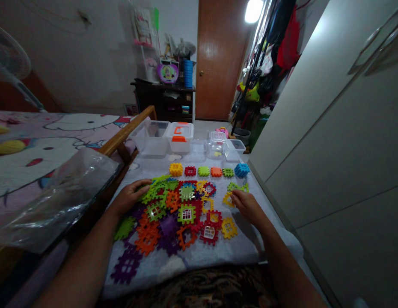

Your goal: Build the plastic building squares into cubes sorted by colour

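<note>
A heap of flat, toothed plastic building tiles (pixel 176 214) in many colours lies on a grey cloth (pixel 199 256) in front of me. My left hand (pixel 130 196) rests flat with fingers stretched out on the green tiles (pixel 155 190) at the heap's left edge. My right hand (pixel 247 205) lies at the heap's right side, its fingertips on a yellow tile (pixel 228 199); whether it grips the tile I cannot make out. Beyond the heap stands a row of small assembled cubes: yellow (pixel 176 169), red (pixel 190 171), green (pixel 203 171), orange (pixel 216 172), green (pixel 228 172), blue (pixel 242 170).
Clear plastic boxes (pixel 154 137), one with an orange handle (pixel 179 136), and a small clear tub (pixel 217 143) stand at the cloth's far end. A bed with a wooden rail (pixel 125 134) and a crumpled clear bag (pixel 57 196) lie left. White wardrobe doors (pixel 330 149) run along the right.
</note>
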Motion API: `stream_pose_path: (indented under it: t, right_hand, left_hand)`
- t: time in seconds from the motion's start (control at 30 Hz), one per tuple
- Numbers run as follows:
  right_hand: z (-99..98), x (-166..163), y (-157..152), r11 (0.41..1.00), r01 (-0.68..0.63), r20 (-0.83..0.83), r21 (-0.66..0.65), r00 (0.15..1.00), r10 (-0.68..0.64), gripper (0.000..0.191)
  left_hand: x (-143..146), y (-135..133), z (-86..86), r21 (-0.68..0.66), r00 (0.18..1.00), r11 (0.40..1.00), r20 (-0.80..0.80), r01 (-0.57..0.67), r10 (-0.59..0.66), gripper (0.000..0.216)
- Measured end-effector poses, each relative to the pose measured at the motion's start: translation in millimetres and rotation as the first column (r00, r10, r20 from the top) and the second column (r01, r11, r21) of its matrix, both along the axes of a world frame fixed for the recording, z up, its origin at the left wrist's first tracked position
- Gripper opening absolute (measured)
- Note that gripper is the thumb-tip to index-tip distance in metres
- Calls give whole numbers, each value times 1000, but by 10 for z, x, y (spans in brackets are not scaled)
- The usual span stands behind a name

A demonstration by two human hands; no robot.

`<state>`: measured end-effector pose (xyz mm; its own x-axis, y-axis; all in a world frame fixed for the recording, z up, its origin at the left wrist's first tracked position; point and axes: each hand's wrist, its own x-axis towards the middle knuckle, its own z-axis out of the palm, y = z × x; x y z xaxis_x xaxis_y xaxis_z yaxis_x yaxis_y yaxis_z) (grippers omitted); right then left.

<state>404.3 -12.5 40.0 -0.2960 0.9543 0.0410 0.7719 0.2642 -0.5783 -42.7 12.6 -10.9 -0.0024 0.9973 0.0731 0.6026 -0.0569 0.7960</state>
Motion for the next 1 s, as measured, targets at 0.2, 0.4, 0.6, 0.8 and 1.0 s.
stream_pose_path:
  t: [0.2, 0.4, 0.6, 0.8, 1.0]
  right_hand:
    - [-184, -139, 68, 994, 51, 116, 101, 991, -63, 23]
    - [-33, 51, -152, 997, -72, 69, 28, 995, 70, 40]
    - [114, 124, -448, 944, -259, 87, -207, 956, 281, 58]
    - [129, 100, -487, 946, -267, 112, -182, 950, 290, 40]
    - [184, 272, -422, 955, -212, 48, -205, 973, 226, 45]
  left_hand:
    - [1, -2, 2, -4, 1000, 1000, 19, 14, -14, 60]
    - [-11, 0, -8, -13, 1000, 1000, 0, 11, -11, 62]
    - [-34, 14, -34, -15, 1000, 1000, -14, 12, -12, 63]
    - [-30, 9, -31, -8, 1000, 1000, -7, 13, -13, 62]
    - [-9, -1, -10, -1, 1000, 1000, -23, 0, 0, 62]
